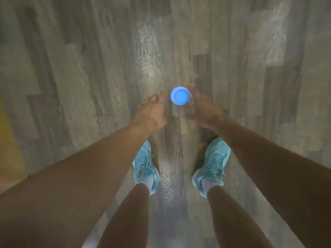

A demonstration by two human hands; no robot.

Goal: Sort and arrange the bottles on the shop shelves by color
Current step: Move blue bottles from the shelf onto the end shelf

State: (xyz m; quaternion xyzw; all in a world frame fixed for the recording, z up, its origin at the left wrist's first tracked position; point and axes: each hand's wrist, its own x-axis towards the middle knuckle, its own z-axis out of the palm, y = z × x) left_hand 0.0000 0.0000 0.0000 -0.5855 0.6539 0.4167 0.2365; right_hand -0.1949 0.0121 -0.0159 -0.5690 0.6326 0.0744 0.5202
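Observation:
I look straight down at a clear bottle with a round blue cap, seen from above and held upright over the floor. My right hand curls round the bottle's clear body just right of the cap, fingers at the top and thumb lower down. My left hand is close on the bottle's left side with its fingers bent downward. Motion blur hides whether it touches the bottle. No shelves or other bottles are in view.
Grey wood-plank floor fills the view, with a bright reflection streak down the middle. My two feet in light blue shoes stand below the hands. A yellow object shows at the left edge.

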